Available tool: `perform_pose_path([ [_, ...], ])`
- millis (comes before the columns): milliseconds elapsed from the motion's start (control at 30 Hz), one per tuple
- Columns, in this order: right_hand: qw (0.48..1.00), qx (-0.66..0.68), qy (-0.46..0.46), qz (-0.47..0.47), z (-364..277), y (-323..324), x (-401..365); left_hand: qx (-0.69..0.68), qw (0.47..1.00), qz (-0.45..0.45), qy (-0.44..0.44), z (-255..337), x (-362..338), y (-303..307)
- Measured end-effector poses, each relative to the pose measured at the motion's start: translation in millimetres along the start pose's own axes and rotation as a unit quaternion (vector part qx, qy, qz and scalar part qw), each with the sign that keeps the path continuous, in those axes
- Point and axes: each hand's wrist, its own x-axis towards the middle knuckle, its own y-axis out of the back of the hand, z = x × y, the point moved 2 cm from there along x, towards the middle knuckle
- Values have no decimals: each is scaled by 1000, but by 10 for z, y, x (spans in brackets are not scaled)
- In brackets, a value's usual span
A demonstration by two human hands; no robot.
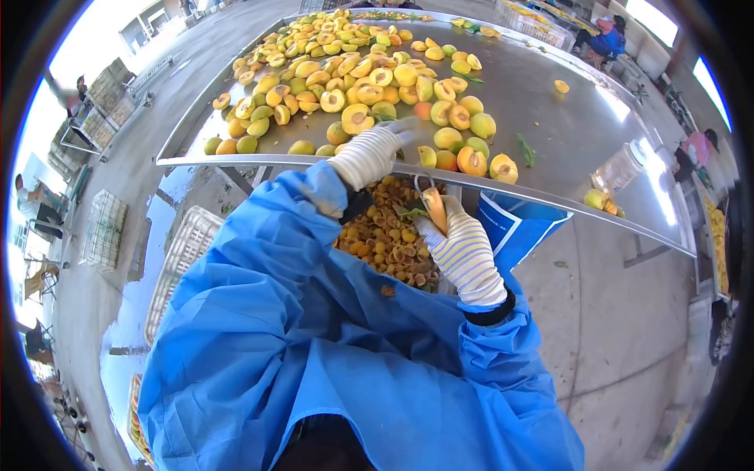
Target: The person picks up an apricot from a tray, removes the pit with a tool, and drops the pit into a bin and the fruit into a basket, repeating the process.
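My right hand (463,250), in a striped knit glove, is closed around the wooden handle of a pitting tool (434,206). The tool's metal loop points up at the table's front edge. My left hand (369,154), gloved too, reaches over that edge beside the yellow peaches (357,119), its fingertips smeared by motion. Many of these peaches are cut in halves, some with the stone showing. Beneath my hands, a container of scraps and stones (385,235) sits below the table edge, partly hidden by my sleeves.
The metal table (550,118) has a raised rim. On its right side lie a clear plastic jar (620,166) and a few fruit pieces (601,201). A blue bin (510,231) stands below the edge, white crates (184,259) at left. Other people (605,39) sit farther off.
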Motion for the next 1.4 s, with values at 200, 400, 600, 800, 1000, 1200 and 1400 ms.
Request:
perform_pose_path([
  [200,982,174,-26,71,-15,218,8,-125,965,-217,76,-105,524,-441],
  [400,992,113,-12,48,112,95,80,-591,761,54,263,-98,4,-254],
  [600,996,58,54,43,-35,-133,52,-849,440,141,256,579,-703,-34],
  [800,994,-63,86,39,-149,-301,-25,-885,409,144,168,759,-826,-167],
  [1000,984,-159,79,27,-138,-333,-59,-855,422,209,218,870,-835,-152],
  [1200,980,-190,68,-8,-161,-383,-86,-832,434,226,263,834,-842,-234],
  [1400,993,-47,104,1,-35,-644,-120,-801,462,245,292,907,-890,-205],
])
